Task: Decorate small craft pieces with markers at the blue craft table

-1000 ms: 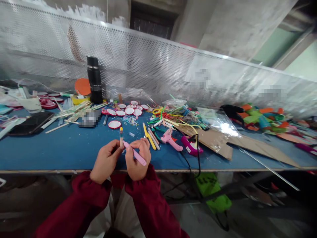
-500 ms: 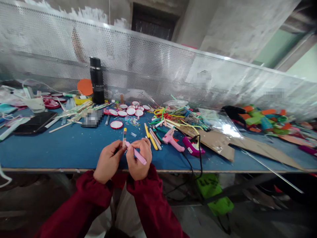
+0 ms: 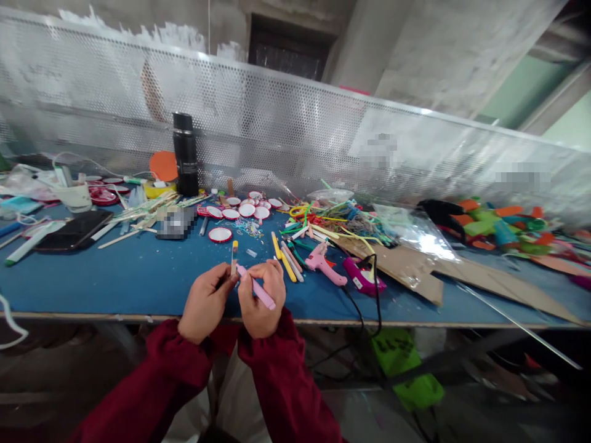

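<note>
Pinched upright in the fingers of my left hand (image 3: 203,304) is a small narrow stick (image 3: 234,251) with a yellow top and a darker band below it. My right hand (image 3: 264,311) grips a pink marker pen (image 3: 262,294) like a pencil, its tip against or very near the stick; contact is too small to tell. Both hands are close together over the table's front edge. Just right of them lie several yellow, pink and grey marker pens (image 3: 287,266). A pink glue gun (image 3: 325,264) rests beyond those pens.
Red-rimmed white discs (image 3: 220,234) and small clips lie ahead. A black bottle (image 3: 186,157), phone (image 3: 74,231) and wooden sticks (image 3: 138,218) are left. Coloured pipe cleaners (image 3: 341,215), cardboard (image 3: 410,274) and a purple device (image 3: 364,277) with a cable are right.
The whole view has shifted slightly, so things sit a little more to the right and lower. Both hands keep their holds on the stick and marker pen.
</note>
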Demonstrator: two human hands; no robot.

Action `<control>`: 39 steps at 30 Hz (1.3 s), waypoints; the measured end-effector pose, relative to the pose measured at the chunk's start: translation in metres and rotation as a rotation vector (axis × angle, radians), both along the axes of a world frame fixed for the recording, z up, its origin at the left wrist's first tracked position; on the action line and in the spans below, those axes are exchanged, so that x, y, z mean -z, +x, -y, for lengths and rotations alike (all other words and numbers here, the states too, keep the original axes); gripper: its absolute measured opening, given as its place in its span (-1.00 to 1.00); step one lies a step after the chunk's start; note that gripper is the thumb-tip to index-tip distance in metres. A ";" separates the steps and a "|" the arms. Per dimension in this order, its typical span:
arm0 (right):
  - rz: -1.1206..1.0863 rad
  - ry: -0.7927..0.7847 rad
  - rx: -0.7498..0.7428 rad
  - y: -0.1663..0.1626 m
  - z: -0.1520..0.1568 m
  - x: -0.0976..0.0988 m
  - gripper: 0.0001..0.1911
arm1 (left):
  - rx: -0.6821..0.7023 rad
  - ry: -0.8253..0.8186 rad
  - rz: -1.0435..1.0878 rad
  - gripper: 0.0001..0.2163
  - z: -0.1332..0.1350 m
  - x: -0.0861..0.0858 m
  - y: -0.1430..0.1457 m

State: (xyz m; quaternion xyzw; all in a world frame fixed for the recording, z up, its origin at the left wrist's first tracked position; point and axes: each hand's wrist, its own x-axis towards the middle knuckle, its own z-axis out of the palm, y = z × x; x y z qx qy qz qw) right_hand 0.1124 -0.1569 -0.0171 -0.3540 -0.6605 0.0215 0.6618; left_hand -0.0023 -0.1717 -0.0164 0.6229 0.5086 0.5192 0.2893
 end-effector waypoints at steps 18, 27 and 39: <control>-0.003 0.000 -0.014 0.001 0.000 0.001 -0.91 | -0.016 0.021 -0.012 -0.76 -0.001 0.003 0.000; 0.001 0.019 -0.040 0.000 0.000 -0.001 -0.92 | -0.027 0.024 -0.022 -0.75 0.000 0.002 0.001; -0.004 0.011 -0.063 0.000 -0.001 -0.001 -0.91 | -0.022 0.024 -0.019 -0.75 0.001 0.003 0.001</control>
